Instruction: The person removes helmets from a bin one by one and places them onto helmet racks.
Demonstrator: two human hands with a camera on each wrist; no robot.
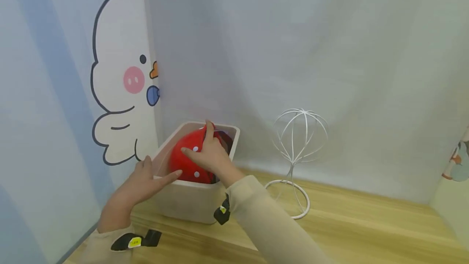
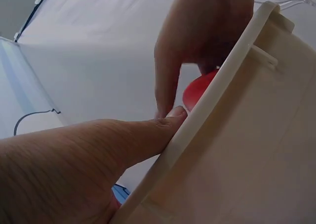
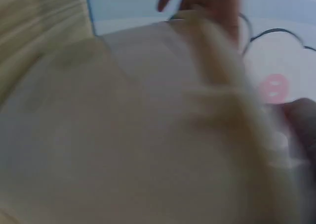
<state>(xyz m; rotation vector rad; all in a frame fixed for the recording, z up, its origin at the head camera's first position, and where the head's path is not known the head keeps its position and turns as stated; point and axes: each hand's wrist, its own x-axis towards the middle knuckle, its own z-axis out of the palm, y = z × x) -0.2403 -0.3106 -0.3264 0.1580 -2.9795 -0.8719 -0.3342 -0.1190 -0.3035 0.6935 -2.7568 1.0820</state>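
A cream plastic bin point(image 1: 190, 199) stands in the left corner of the table. Inside it lies a red hat point(image 1: 187, 166) with white dots, its rounded crown facing up and left. My right hand point(image 1: 214, 154) lies over the hat, thumb and index finger spread on its surface; the other fingers are hidden. At the bin's left front corner my left hand point(image 1: 141, 182) touches the rim, thumb stretched along the front edge. The left wrist view shows that thumb point(image 2: 158, 132) against the rim point(image 2: 197, 115). Motion blurs the right wrist view, where the bin's wall point(image 3: 123, 135) fills most of the frame.
To the right of the bin stands a white wire hat stand point(image 1: 293, 158) with a ring base. A grey curtain point(image 1: 329, 52) hangs behind, and a cartoon-printed panel point(image 1: 124, 68) closes the left side. Bare wooden tabletop point(image 1: 351, 231) extends to the right.
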